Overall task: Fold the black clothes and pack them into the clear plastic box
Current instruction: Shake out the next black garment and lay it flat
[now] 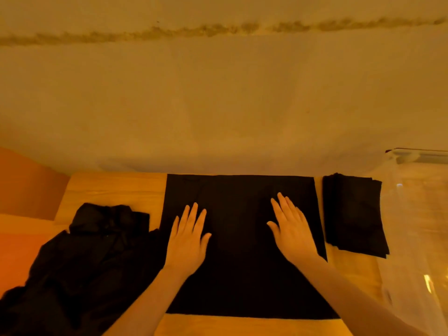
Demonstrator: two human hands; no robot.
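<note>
Black pile (80,258) lies crumpled at the table's (114,187) left edge. Centre: black garment (238,275) spread flat on the wood. Left hand (188,241) and right hand (293,230) both rest palm-down on it, fingers straight, gripping nothing. Right of it, a folded stack (355,214) lies just beside the clear box (417,214).

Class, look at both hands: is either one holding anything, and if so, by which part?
Nothing is held. The left hand and right hand lie flat, fingers straight, on the spread black cloth.
</note>
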